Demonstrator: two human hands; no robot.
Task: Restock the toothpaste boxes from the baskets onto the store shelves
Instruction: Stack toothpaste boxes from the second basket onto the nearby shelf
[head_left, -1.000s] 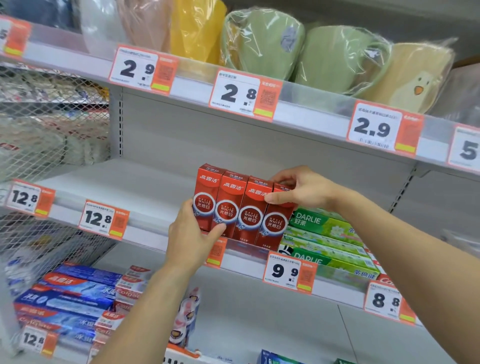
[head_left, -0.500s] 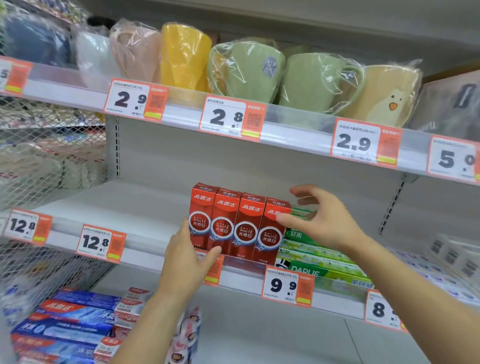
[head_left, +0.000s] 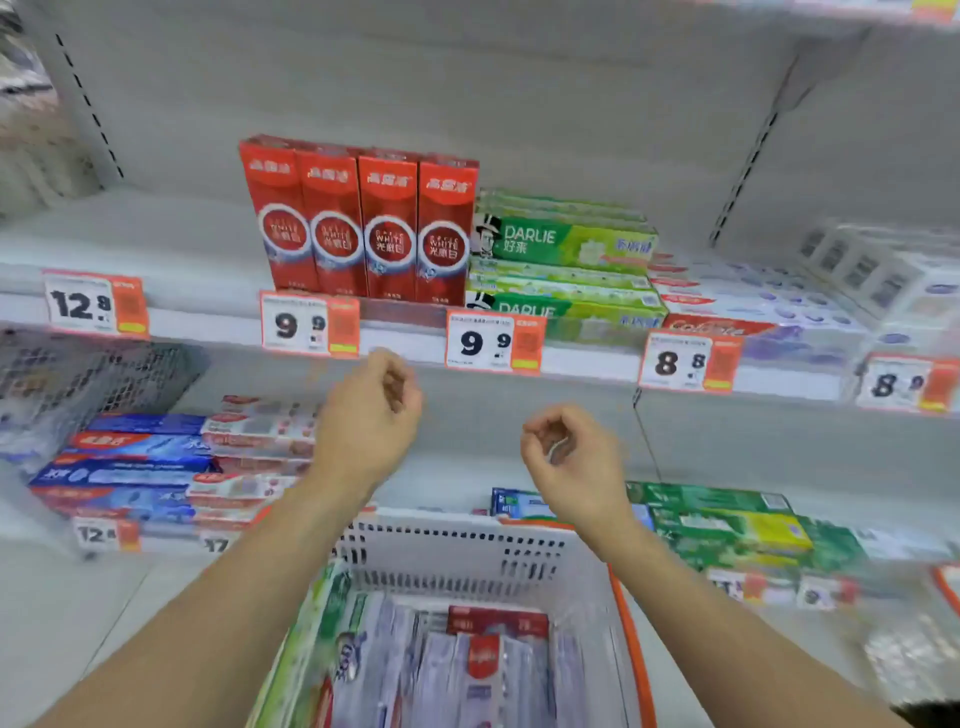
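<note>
Both hands empty, fingers loosely curled: left hand (head_left: 369, 415), right hand (head_left: 571, 457). Toothpaste boxes (head_left: 467, 670) in basket (head_left: 452, 545) at 6 o'clock; grab several w/ both hands, stand upright beside red boxes (head_left: 363, 223) at 12.

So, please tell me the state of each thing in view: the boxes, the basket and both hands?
Four red toothpaste boxes: upright, side by side on the shelf.
Green Darlie toothpaste boxes: lying flat, stacked, beside the red ones.
White plastic basket with orange rim: holds boxes.
Left hand: loosely curled, no grip on anything.
Right hand: loosely curled, holds nothing.
</note>
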